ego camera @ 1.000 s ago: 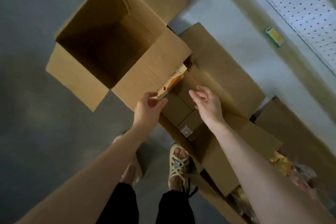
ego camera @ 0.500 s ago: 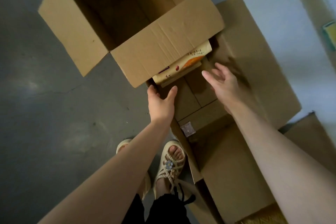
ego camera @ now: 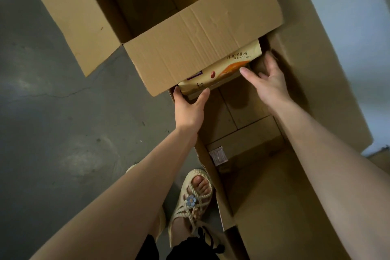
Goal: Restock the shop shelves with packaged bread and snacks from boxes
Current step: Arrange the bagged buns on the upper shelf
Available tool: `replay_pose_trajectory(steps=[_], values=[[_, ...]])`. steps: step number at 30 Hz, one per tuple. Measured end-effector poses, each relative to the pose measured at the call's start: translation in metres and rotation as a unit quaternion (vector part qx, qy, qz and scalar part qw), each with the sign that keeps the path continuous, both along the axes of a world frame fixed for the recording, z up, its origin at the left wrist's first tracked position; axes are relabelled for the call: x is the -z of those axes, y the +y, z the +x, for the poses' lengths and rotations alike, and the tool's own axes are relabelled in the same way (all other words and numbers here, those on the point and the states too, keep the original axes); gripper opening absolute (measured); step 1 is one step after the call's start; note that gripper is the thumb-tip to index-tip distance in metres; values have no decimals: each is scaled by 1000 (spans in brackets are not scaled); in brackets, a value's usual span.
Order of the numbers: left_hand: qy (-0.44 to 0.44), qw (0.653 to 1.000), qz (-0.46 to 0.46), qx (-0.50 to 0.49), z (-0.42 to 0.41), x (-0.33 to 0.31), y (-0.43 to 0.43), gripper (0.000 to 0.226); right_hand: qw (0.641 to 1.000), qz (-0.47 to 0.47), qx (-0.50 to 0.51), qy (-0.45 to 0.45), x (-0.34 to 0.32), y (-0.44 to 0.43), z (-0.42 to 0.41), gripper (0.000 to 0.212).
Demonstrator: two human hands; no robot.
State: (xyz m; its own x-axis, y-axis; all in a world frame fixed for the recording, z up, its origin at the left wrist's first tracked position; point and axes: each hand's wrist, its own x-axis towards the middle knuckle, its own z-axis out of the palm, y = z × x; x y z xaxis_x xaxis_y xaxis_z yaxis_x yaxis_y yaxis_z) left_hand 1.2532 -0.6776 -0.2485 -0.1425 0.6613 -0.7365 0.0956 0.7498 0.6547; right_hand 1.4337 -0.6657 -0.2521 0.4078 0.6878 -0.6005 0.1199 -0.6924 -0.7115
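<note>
I'm looking straight down at the grey floor, and the snack pack – cream with an orange picture and dark print – is lying inside the low carton, its far side tucked under the drooping flap of the big box just beyond it. The left hand is gripping the pack's near-left corner: thumb pressing up against the near edge, fingers curling round the left end and disappearing under the flap. The right hand is lying spread and fairly flat at the other end – thumb tip touching the orange part of the near edge, fingers reaching past the right corner, and I'm not seeing them closing round anything. The big box is showing only bare cardboard inside. Under the pack the low carton is showing plain brown cardboard, and a small white sachet is sitting near its left wall. A foot in a rope sandal is standing just beside that wall
</note>
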Motion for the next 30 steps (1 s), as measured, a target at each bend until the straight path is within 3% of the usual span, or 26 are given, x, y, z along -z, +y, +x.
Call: replay_pose_trajectory(steps=[6,16,24,30], values=[[2,1000,15,-22,-1,7,2,64,1000,25,-7,18,9,5,3,77],[27,1000,3,-4,-8,-15,-17,32,997,34,69,21,-10,-34,2,46],[68,996,-20,44,-10,-55,-34,12,993,26,112,-35,-49,-82,11,22],[77,995,-7,60,-14,-109,-42,16,988,28,141,-58,-103,-98,13,19]])
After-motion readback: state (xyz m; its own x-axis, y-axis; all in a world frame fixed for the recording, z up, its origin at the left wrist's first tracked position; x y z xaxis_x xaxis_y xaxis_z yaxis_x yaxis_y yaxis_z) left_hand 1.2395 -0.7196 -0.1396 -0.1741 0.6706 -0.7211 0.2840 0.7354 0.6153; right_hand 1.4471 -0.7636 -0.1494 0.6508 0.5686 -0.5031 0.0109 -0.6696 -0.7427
